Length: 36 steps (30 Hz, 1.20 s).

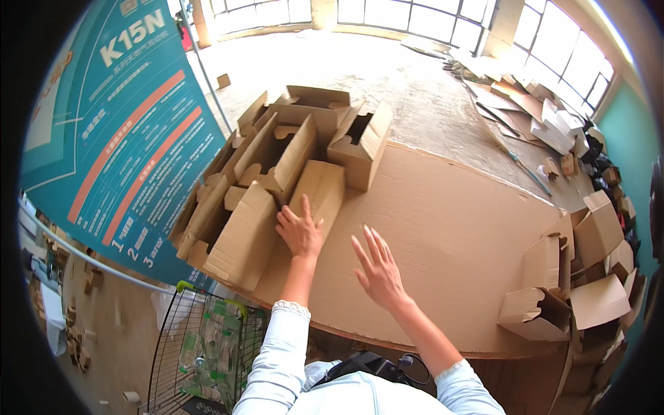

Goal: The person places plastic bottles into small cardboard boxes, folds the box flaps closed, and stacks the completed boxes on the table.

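My left hand (301, 232) reaches over the near edge of a group of brown cardboard boxes, its fingers spread. It is at a cardboard box (319, 185) with a plain closed side upward; whether the fingertips press on it I cannot tell. Left of that hand stands an open-topped carton (243, 225), with more open cartons (278, 153) packed behind it. Another open carton (361, 142) stands at the group's far right. My right hand (382, 271) hovers above the flat cardboard tabletop (443, 242), fingers stretched out, holding nothing.
Several open boxes (543, 304) stand at the table's right end beside piled cardboard (602, 301). A blue banner (124, 138) rises at the left. Below it stands a black wire cart (200, 346) holding clear plastic bottles. Scrap (526, 111) lies along the right wall.
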{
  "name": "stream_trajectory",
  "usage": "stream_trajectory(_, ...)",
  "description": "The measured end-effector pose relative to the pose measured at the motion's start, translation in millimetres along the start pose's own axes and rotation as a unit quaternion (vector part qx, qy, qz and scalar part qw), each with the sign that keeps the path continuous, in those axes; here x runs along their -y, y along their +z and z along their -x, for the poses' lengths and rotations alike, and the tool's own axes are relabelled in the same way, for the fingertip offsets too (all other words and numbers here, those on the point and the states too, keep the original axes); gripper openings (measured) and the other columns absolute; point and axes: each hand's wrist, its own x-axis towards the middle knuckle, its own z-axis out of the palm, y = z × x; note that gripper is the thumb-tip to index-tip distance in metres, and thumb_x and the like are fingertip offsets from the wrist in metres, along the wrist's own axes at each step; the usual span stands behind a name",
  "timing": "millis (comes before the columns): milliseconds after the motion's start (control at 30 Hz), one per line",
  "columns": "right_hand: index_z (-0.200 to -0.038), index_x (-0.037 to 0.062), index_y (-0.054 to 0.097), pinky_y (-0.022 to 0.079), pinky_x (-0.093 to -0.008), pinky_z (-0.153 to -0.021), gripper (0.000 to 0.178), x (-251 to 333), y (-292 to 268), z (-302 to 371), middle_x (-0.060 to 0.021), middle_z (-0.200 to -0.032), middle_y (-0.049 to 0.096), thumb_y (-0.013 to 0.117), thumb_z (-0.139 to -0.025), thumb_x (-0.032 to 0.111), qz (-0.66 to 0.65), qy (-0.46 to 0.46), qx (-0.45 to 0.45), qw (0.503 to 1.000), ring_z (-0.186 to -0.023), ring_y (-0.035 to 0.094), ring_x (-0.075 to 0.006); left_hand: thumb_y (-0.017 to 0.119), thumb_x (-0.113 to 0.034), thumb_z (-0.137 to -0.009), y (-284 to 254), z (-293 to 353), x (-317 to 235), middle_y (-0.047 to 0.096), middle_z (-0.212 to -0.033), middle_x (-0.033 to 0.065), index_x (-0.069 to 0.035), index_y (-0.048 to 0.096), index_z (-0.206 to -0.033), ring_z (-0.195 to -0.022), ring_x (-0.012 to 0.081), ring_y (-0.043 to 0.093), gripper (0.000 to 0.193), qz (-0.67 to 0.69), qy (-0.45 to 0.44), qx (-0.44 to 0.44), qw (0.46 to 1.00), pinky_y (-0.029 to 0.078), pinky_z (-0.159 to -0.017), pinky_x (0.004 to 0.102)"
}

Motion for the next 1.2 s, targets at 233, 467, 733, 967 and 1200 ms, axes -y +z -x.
stream_trajectory(233, -0.147, 0.0103, 0.036, 0.033, -0.0458, -0.113, 0.073, -28, -68, 173, -0.0211, -0.155, 0.023, 0.068, -0.081, 0.007, -0.054, 0.240, -0.042, 0.968, -0.141, 0.030, -0.0399, 0.081, -0.033, -0.071, 5, -22, -32, 0.044, -0.131, 0.0190, -0.022, 0.049, -0.135, -0.113, 0.0391, 0.047, 0.072, -0.003, -0.003, -0.010, 1.000, 0.046, -0.080, 0.0538)
stream_trajectory(467, -0.131, 0.0013, 0.051, 0.040, -0.0441, -0.106, 0.049, -34, -203, 264, -0.0184, -0.129, 0.055, 0.063, -0.084, 0.006, 0.169, 0.372, -0.290, 0.865, -0.124, 0.050, -0.0354, 0.073, -0.049, -0.079, 34, -32, 6, 0.039, -0.140, 0.0207, -0.022, 0.032, -0.149, -0.122, 0.0455, 0.041, 0.085, -0.076, 0.025, 0.020, 0.997, 0.046, -0.091, 0.0550)
stream_trajectory(733, -0.133, 0.0027, 0.049, 0.028, -0.0436, -0.116, 0.064, -115, -260, 354, -0.0159, -0.136, 0.051, 0.075, -0.076, 0.013, 0.351, 0.449, -0.079, 0.818, -0.133, 0.042, -0.0290, 0.066, -0.029, -0.089, -14, -3, 16, 0.030, -0.151, 0.0247, -0.013, 0.031, -0.150, -0.138, 0.0440, 0.030, 0.072, 0.096, 0.224, -0.139, 0.960, 0.025, -0.113, 0.0544)
stream_trajectory(967, -0.068, 0.0049, 0.064, 0.052, -0.0441, -0.078, 0.006, -193, -259, 367, -0.0141, -0.083, 0.064, 0.069, -0.068, 0.008, 0.234, 0.350, -0.002, 0.907, -0.086, 0.063, -0.0335, 0.061, -0.011, -0.090, -96, 62, 37, 0.048, -0.141, 0.0201, 0.000, 0.057, -0.127, -0.130, 0.0370, 0.045, 0.039, 0.223, 0.213, -0.003, 0.951, 0.035, -0.110, 0.0443)
stream_trajectory(1200, -0.079, 0.0061, 0.067, 0.051, -0.0409, -0.065, 0.004, -78, -196, 201, -0.0131, -0.075, 0.067, 0.067, -0.079, 0.010, 0.040, 0.160, 0.071, 0.984, -0.069, 0.065, -0.0313, 0.063, -0.007, -0.086, -135, 139, 98, 0.064, -0.116, 0.0186, 0.002, 0.064, -0.110, -0.109, 0.0364, 0.060, 0.026, 0.269, 0.103, 0.020, 0.957, 0.047, -0.097, 0.0418)
